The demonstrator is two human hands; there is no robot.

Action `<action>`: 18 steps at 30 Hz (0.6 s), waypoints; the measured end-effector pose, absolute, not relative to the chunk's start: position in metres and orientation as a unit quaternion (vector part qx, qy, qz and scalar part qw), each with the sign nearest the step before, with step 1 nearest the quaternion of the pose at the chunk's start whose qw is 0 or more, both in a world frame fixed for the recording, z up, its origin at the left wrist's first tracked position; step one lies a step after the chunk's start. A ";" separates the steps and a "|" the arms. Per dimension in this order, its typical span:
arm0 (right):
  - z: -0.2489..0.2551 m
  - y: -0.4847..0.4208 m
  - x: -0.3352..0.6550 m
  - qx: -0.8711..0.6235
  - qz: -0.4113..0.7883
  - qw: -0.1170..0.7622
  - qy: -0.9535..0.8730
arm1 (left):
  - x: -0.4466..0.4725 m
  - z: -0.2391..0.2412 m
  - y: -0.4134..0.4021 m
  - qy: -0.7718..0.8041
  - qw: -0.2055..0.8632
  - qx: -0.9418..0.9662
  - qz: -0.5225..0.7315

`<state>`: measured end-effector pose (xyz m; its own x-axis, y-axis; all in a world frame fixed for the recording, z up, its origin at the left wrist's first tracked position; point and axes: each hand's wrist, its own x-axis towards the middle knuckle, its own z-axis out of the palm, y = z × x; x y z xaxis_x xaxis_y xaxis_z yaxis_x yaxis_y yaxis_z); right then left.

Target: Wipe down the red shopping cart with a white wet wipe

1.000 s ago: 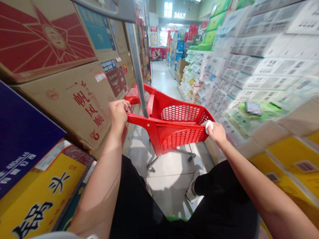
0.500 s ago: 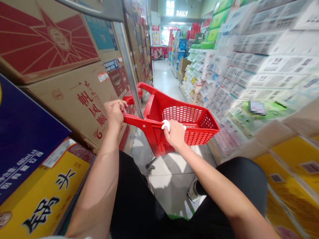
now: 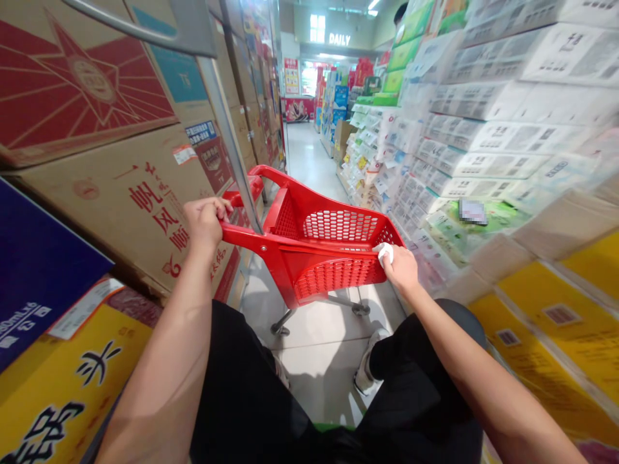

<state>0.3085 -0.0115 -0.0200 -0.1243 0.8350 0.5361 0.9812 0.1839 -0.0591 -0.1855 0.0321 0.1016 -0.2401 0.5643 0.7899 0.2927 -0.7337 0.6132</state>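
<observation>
Gripping the half-hidden handle (image 3: pixel 235 198) of a red cart (image 3: pixel 329 277) with left hand (image 3: pixel 206 220), clutching a white wad (image 3: pixel 385 252), partly covered, at basket rim (image 3: pixel 338 251) with right hand (image 3: pixel 401 266)

Red cart (image 3: pixel 314 250), white cloth (image 3: pixel 385 252) against it

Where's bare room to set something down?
Bare floor shows between the wheels of the red shopping cart and the shoes, and along the aisle beyond. The visible inside of its basket is bare, its bottom partly hidden. Crowded: stacked cartons on the left, piled white packs on the right, and the near rim where the right hand holds a white wipe.
</observation>
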 end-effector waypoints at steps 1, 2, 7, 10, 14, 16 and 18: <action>-0.021 -0.012 0.306 -0.627 -0.159 0.238 -0.725 | -0.187 0.101 0.035 0.364 0.089 0.609 0.699; -0.021 -0.012 0.301 -0.631 -0.164 0.240 -0.719 | -0.189 0.100 0.039 0.381 0.077 0.607 0.693; -0.016 -0.014 0.262 -0.637 -0.176 0.229 -0.715 | -0.191 0.096 0.049 0.495 -0.016 0.570 0.656; -0.012 -0.015 0.242 -0.642 -0.172 0.224 -0.713 | -0.167 0.094 0.032 0.522 -0.118 0.520 0.666; -0.008 -0.017 0.216 -0.642 -0.157 0.230 -0.714 | -0.118 0.085 -0.002 0.515 -0.181 0.565 0.619; -0.005 -0.021 0.203 -0.646 -0.144 0.225 -0.715 | -0.098 0.077 -0.010 0.513 -0.164 0.639 0.550; -0.002 -0.028 0.189 -0.648 -0.127 0.212 -0.720 | -0.084 0.067 -0.009 0.506 -0.144 0.710 0.468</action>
<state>0.1889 -0.0278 -0.0023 -0.0698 0.8802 0.4694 0.9875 0.1277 -0.0925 -0.0839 -0.0088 0.0673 0.0489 0.5834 0.8107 0.8536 -0.4459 0.2694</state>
